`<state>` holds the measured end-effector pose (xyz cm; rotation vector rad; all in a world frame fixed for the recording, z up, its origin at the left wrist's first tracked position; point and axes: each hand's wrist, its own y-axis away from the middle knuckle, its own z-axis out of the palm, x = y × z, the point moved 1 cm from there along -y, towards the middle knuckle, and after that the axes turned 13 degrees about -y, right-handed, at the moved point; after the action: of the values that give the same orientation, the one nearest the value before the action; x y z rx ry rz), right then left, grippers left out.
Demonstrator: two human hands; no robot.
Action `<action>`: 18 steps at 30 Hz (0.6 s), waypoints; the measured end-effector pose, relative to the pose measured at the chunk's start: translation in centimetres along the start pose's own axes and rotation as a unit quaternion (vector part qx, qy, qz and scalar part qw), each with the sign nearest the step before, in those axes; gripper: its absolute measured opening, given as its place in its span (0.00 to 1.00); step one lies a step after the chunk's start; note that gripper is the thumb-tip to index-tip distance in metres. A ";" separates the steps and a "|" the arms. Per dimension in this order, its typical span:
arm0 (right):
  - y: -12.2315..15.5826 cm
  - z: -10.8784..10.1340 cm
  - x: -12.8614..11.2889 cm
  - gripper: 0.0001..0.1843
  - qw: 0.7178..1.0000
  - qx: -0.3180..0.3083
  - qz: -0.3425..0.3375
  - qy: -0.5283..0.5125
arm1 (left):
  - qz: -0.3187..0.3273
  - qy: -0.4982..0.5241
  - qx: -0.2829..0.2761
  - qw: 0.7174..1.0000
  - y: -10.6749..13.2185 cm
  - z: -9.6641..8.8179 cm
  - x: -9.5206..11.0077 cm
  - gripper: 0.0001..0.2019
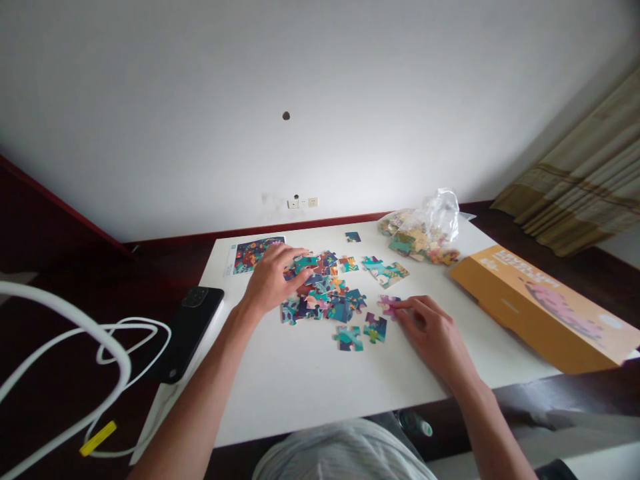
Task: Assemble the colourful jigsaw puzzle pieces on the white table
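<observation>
My left hand is over the far left of a heap of jigsaw puzzle pieces. Between its thumb and forefinger is a teal puzzle piece; the heap lies close beneath. On the right, my right hand pinches the edge of a purple puzzle piece at the tabletop. Two loose pieces, a teal one and a dark blue and green one, lie nearer me. Several joined pieces form a small strip beyond my right hand.
A picture card lies behind my left hand. A single dark piece is near the back edge. At right are a plastic bag of pieces and an orange box. A black phone and white cable sit left.
</observation>
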<state>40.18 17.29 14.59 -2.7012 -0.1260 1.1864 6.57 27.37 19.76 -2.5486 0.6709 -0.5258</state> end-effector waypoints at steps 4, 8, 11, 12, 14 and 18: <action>1.2 -1.9 2.5 0.20 0.998 0.044 0.022 0.028 | -0.054 -0.033 0.003 0.998 3.3 -3.3 1.4 0.14; 1.2 -4.3 5.7 0.21 0.991 0.095 0.046 0.080 | -0.123 -0.034 -0.006 0.992 9.7 -2.8 2.1 0.17; 0.5 -4.9 6.3 0.21 0.989 0.106 0.039 0.091 | -0.148 -0.042 -0.026 0.988 13.2 -1.4 1.5 0.18; 0.1 -4.7 6.0 0.20 0.991 0.102 0.030 0.085 | -0.153 -0.046 -0.028 0.987 13.8 -1.2 1.3 0.20; -0.6 -3.7 4.7 0.18 0.995 0.074 -0.003 0.060 | -0.165 -0.056 -0.027 0.984 14.2 -1.3 1.4 0.24; -2.4 -1.4 0.2 0.14 0.992 -0.049 -0.113 0.005 | -0.157 -0.053 -0.040 0.985 13.1 -2.3 3.5 0.28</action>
<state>41.36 19.45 15.86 -2.6864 -0.4876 1.1248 3.58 14.54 15.85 -2.7521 0.2580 -0.4691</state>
